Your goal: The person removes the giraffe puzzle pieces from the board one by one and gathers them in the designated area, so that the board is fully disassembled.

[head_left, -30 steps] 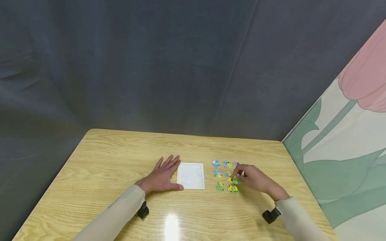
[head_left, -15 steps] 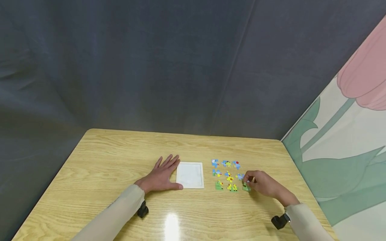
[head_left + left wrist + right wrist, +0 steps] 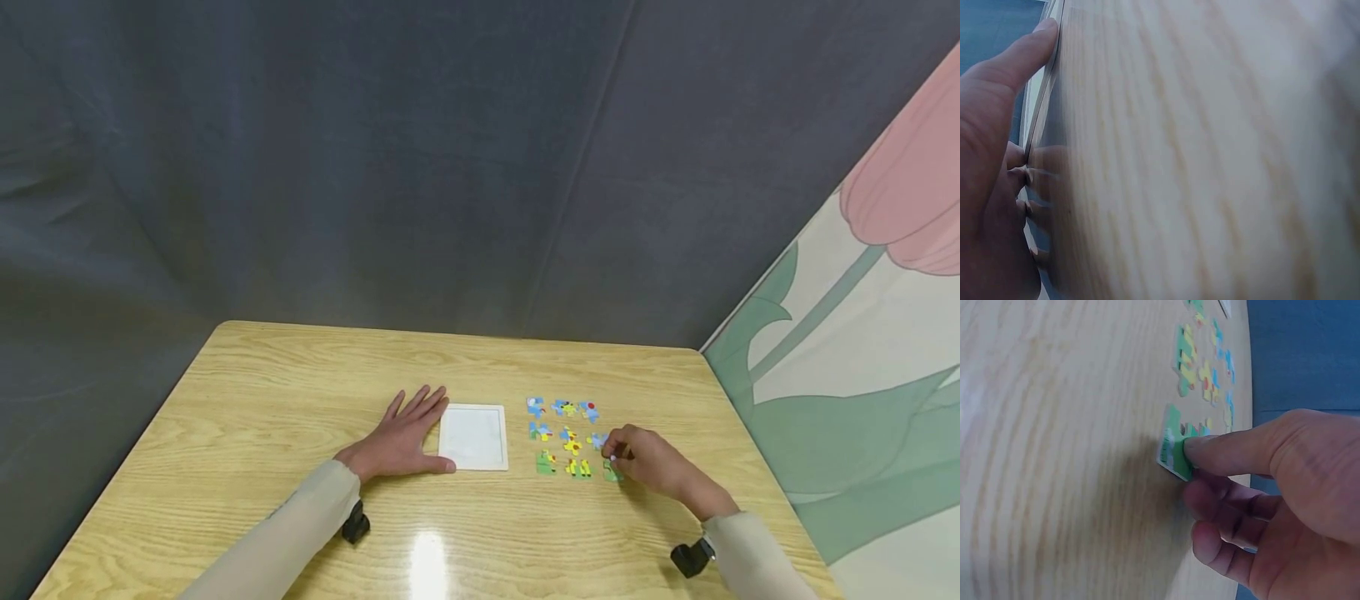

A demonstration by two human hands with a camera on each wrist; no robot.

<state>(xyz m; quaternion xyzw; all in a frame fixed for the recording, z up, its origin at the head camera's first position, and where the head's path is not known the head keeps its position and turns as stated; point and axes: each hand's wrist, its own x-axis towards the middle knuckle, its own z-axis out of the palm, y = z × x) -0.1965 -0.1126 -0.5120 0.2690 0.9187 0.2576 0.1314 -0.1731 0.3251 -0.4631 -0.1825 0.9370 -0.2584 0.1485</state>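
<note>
My left hand [image 3: 397,446] lies flat with spread fingers at the left side of a white square puzzle tray [image 3: 472,437], thumb and fingers touching its edge. To the tray's right, several jigsaw pieces [image 3: 572,444] lie spaced in rough rows, printed in blue, yellow, green and red. At their lower right corner, my right hand [image 3: 647,458] pinches a green jigsaw piece [image 3: 1171,440] between thumb and fingers. That piece is at the tabletop in the right wrist view; its far part is behind the thumb. The left wrist view shows the thumb [image 3: 1029,53] along the tray's edge.
The wooden table [image 3: 300,367] has a bright glare spot near its front. Behind it hangs a dark curtain [image 3: 375,167]. A flower-patterned cloth [image 3: 862,375] borders the right side. Black wrist cameras sit on both sleeves.
My right hand has carried the green piece rightward, away from the middle pieces, to the end of the bottom row, then shifted slightly left. The left hand and tray stay in place.
</note>
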